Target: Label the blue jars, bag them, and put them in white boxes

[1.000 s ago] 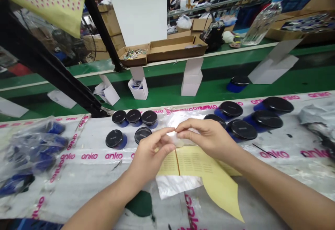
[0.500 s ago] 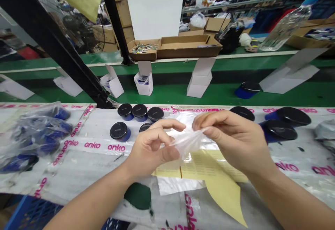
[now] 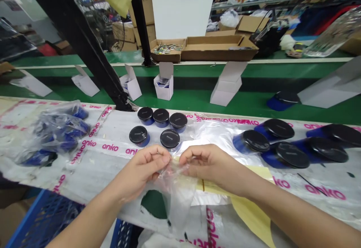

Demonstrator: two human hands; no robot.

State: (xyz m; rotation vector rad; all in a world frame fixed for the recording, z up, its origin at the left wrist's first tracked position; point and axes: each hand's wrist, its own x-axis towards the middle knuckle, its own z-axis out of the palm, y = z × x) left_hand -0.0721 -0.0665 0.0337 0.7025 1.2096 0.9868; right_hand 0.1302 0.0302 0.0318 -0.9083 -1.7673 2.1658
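Note:
A thin clear plastic bag (image 3: pixel 180 197) hangs between my two hands near the table's front. My left hand (image 3: pixel 143 169) pinches its upper edge on one side, and my right hand (image 3: pixel 208 165) pinches the other side. Just beyond my fingers stands a blue jar with a black lid (image 3: pixel 170 139), with several alike behind and to the left. More such jars (image 3: pixel 251 141) are grouped to the right. Under my right forearm lie a yellow paper sheet (image 3: pixel 254 218) and white plastic film (image 3: pixel 214 131).
Bagged blue jars (image 3: pixel 62 127) lie at the left. Open white boxes (image 3: pixel 164 86) stand on the green conveyor (image 3: pixel 191 90), behind the table. A black post (image 3: pixel 84 45) rises at the left. A blue crate (image 3: pixel 36 218) sits below the front edge.
Both hands have moved left and closer together, with the bag now hanging down between them. The view has shifted right, showing more jars at the right.

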